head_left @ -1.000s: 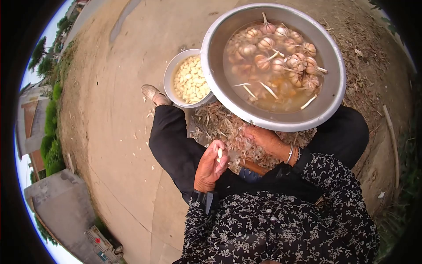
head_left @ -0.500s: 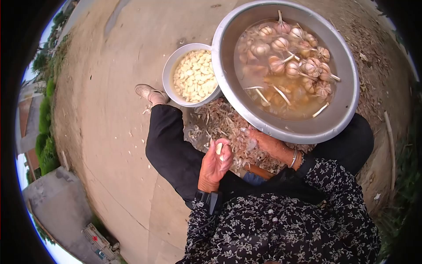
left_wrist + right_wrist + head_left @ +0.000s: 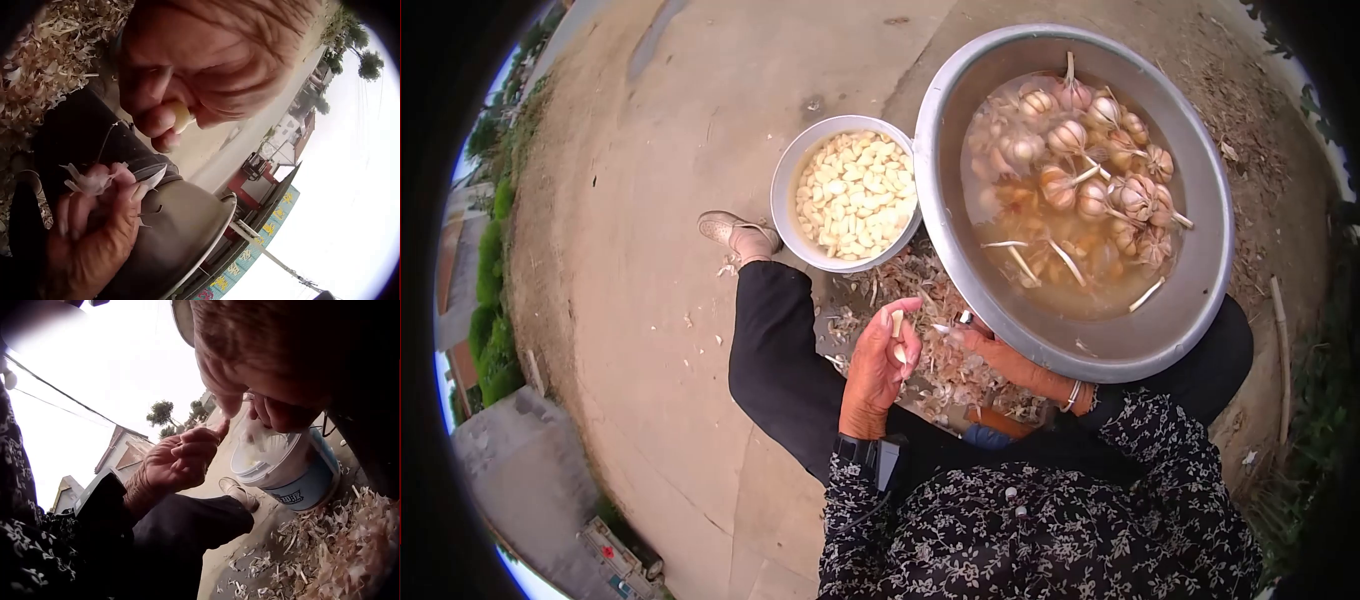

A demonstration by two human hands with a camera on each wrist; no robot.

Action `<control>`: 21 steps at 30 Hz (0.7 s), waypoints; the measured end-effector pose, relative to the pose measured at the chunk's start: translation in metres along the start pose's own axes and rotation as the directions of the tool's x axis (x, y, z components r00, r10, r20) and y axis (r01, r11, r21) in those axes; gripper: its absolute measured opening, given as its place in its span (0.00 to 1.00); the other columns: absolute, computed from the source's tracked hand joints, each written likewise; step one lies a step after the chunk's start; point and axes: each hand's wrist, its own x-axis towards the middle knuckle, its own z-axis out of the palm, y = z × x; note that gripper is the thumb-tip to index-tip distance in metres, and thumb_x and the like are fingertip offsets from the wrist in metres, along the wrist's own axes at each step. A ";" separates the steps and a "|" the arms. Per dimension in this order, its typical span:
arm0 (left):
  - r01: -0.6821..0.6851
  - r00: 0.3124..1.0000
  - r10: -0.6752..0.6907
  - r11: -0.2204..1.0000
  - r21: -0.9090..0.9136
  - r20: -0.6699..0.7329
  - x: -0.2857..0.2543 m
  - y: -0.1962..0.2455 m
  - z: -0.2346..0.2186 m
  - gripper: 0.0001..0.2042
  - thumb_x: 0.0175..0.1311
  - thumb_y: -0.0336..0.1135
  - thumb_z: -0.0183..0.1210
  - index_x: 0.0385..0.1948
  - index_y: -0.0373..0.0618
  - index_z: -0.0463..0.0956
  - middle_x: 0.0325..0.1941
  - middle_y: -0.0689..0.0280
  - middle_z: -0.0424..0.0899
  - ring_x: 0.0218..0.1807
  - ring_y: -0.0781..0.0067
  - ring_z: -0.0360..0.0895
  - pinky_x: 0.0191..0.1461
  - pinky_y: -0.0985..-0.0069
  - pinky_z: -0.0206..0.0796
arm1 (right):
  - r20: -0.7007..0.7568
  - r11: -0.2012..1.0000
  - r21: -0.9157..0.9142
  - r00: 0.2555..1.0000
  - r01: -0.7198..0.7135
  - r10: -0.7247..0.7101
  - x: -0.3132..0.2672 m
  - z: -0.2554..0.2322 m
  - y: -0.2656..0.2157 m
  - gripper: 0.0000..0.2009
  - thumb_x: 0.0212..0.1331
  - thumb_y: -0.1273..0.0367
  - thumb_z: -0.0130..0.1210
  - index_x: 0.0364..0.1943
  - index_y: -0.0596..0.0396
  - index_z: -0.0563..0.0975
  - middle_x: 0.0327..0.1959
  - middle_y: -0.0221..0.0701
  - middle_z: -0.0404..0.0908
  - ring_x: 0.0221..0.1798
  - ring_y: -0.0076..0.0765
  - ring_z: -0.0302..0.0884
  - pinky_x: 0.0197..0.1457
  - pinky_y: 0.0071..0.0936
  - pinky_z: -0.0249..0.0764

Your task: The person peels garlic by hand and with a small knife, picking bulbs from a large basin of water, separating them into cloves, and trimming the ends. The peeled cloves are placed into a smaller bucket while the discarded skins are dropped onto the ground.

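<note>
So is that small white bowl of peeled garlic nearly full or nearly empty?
Nearly full. The small white bowl holds peeled cloves heaped almost to its rim in the head view.

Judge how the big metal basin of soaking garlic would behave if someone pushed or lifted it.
The metal basin holds murky water and many garlic bulbs, so it is probably heavy. A shove would likely slosh the water toward the rim. It seems to rest partly on the skin pile, so it might rock or tilt rather than slide flat.
</note>
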 end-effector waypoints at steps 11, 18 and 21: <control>0.008 1.000 -0.005 0.924 0.383 -0.009 -0.017 -0.033 0.015 0.25 0.72 0.49 0.39 0.60 0.38 0.61 0.19 0.71 0.70 0.17 0.86 0.61 0.20 0.88 0.51 | 0.225 0.928 0.171 0.930 -0.330 0.289 0.004 0.019 0.004 0.14 0.60 0.62 0.55 0.22 0.55 0.70 0.16 0.21 0.65 0.20 0.17 0.56 0.23 0.20 0.54; 0.013 0.999 0.005 0.880 0.474 -0.036 -0.019 -0.037 0.010 0.27 0.72 0.51 0.39 0.61 0.38 0.60 0.19 0.69 0.71 0.17 0.85 0.60 0.19 0.87 0.51 | 0.148 0.904 0.268 0.941 -0.335 0.305 0.009 0.023 -0.004 0.14 0.55 0.64 0.55 0.17 0.55 0.69 0.14 0.22 0.66 0.18 0.17 0.57 0.20 0.23 0.52; -0.031 0.999 0.045 0.829 0.559 -0.012 -0.019 -0.037 0.014 0.28 0.71 0.52 0.40 0.61 0.37 0.59 0.20 0.69 0.72 0.17 0.85 0.61 0.19 0.88 0.51 | 0.162 0.895 0.305 0.944 -0.326 0.288 0.007 0.027 0.008 0.12 0.55 0.65 0.55 0.19 0.55 0.70 0.15 0.22 0.66 0.16 0.17 0.55 0.19 0.23 0.50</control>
